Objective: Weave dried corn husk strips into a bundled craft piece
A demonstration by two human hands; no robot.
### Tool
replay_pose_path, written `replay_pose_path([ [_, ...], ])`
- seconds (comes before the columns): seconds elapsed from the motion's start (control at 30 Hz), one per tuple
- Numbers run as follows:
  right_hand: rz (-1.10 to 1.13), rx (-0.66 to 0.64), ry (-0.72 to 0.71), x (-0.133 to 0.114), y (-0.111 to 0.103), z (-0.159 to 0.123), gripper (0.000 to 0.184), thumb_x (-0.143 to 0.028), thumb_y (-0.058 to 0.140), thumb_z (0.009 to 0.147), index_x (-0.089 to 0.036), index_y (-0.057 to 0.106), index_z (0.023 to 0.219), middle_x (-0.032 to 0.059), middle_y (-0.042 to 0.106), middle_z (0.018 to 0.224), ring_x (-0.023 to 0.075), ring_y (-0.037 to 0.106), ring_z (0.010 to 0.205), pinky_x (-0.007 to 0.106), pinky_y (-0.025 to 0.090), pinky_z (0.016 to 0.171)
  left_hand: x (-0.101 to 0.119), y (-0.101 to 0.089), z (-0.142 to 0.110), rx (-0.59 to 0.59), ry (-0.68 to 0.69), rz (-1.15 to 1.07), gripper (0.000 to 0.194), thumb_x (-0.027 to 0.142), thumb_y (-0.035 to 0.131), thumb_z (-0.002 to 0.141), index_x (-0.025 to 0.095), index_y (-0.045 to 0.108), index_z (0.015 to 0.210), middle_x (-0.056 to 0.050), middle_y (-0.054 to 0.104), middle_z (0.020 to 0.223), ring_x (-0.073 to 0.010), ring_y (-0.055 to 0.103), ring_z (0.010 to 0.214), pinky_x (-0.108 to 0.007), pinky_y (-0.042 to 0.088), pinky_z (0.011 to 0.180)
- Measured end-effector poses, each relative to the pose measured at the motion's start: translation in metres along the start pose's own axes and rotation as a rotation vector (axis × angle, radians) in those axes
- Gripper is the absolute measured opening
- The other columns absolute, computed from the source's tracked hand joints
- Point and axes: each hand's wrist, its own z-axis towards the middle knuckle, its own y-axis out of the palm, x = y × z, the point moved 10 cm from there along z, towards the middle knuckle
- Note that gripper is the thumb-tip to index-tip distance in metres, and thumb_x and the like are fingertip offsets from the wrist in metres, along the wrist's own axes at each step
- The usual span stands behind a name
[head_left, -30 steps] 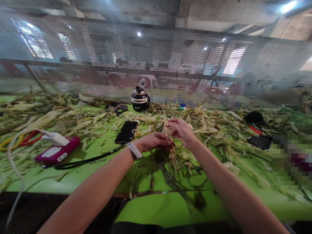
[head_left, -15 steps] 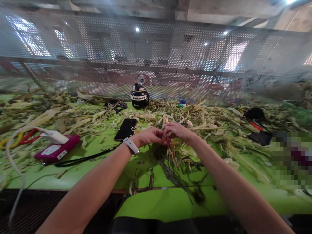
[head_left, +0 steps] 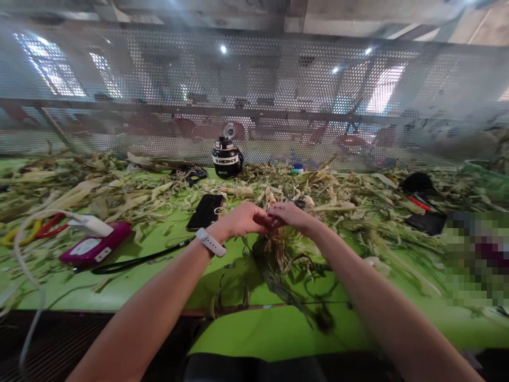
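My left hand (head_left: 247,218), with a pale watch (head_left: 210,243) at its wrist, is closed, its thumb and fingers pinching the top of a bunch of dry plant strips (head_left: 275,246). From the other side, my right hand (head_left: 289,216) has its bent fingertips closed on the same spot, touching the left fingers. Brownish and pale strands of the bunch hang below both hands, and darker long leaves (head_left: 284,289) trail down toward the front edge. The exact point of grip is hidden behind the fingers.
Dry leaves (head_left: 79,191) litter the green tabletop (head_left: 159,286). A black phone (head_left: 204,211) and strap lie left of my hands, beyond them a black bottle (head_left: 226,159). At left are a magenta power strip (head_left: 97,245) and cable. A perforated metal screen (head_left: 258,79) stands behind.
My left hand has turned slightly and its fingers have drawn in toward the bunch. The right hand has shifted a little, staying against the left. Strands beneath have moved slightly.
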Motion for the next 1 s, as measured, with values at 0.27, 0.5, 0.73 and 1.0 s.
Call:
replay_pose_path([
  [0.27,-0.023,-0.026,-0.013,0.005,0.001,0.005,0.028,-0.005,0.045,0.084,-0.014,0.055,0.060,-0.0029,0.060,0.050,0.0062,0.057,0.046,0.017,0.050,0.054,0.022,0.003,-0.009,0.061,0.054,0.562,0.017,0.020,0.057,0.072,0.017,0.073,0.076,0.002,0.065,0.061,-0.0104,0.054,0.057,-0.020,0.032,0.055],
  [0.5,-0.028,-0.039,-0.024,0.007,0.002,0.011,0.027,0.000,0.045,0.080,-0.014,0.052,0.058,-0.0043,0.057,0.046,0.0065,0.057,0.045,0.018,0.050,0.054,0.037,0.010,-0.014,0.145,0.037,0.918,0.017,0.020,0.052,0.078,0.020,0.070,0.075,-0.004,0.069,0.070,-0.0161,0.060,0.064,-0.024,0.034,0.056],
  [0.73,-0.014,-0.036,-0.044,0.007,0.000,0.011,0.027,0.007,0.043,0.072,-0.015,0.051,0.059,-0.0062,0.055,0.047,0.0062,0.056,0.045,0.017,0.048,0.052,0.028,0.025,-0.024,0.291,0.012,1.105,0.023,0.013,0.044,0.086,0.016,0.066,0.083,-0.008,0.067,0.073,-0.0196,0.063,0.072,-0.026,0.041,0.060],
  [1.0,-0.091,-0.154,-0.127,0.002,0.005,0.011,0.023,0.005,0.047,0.064,-0.015,0.059,0.065,-0.0035,0.061,0.059,0.0087,0.058,0.057,0.019,0.047,0.057,0.019,0.022,-0.036,0.432,0.068,1.110,0.021,0.022,0.042,0.091,0.016,0.062,0.086,-0.007,0.066,0.076,-0.0165,0.061,0.069,-0.025,0.039,0.058],
])
